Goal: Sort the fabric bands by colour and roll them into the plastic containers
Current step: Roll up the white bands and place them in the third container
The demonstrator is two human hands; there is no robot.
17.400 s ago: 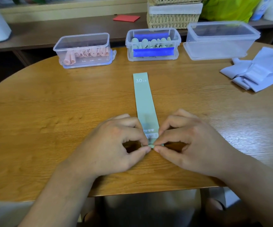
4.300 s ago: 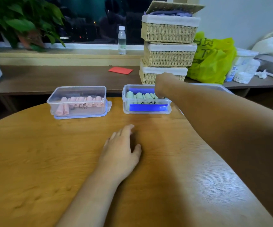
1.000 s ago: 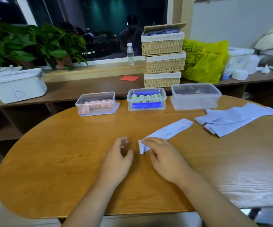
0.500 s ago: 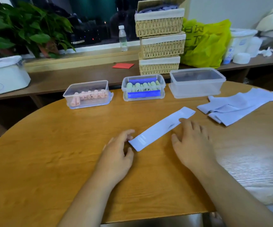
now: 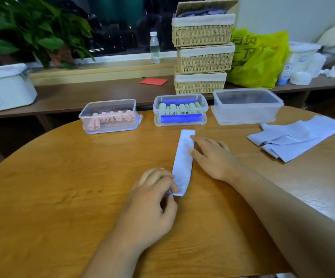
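Evidently I am setting up a roll. The band [image 5: 183, 157] lies flat on the counter [image 5: 62, 197], running lengthwise away from me, its far end just short of the green box [image 5: 180, 110]. My left hand [image 5: 152, 199] pinches the near end, fingers curled over the corner. I judge that to be the anchor for the first tight turn. My right hand [image 5: 214, 157] lies flat, fingers straight and spread, touching the band's right edge and gripping nothing. That looks like squaring the strip so it rolls straight.

The band is pale lavender, thin and matte, a long narrow rectangle with crisp edges. Its near end lifts slightly off the wood at the pinch. Any print on it is too blurred to read.

3 containers stand in a row at the far edge. The pink box [image 5: 108, 115] holds pink rolls and the green box holds green ones. The clear box [image 5: 247, 106] shows no rolls that I can see, so I take it as this colour's home. A pile [image 5: 295, 137] of matching bands lies to the right, well apart.
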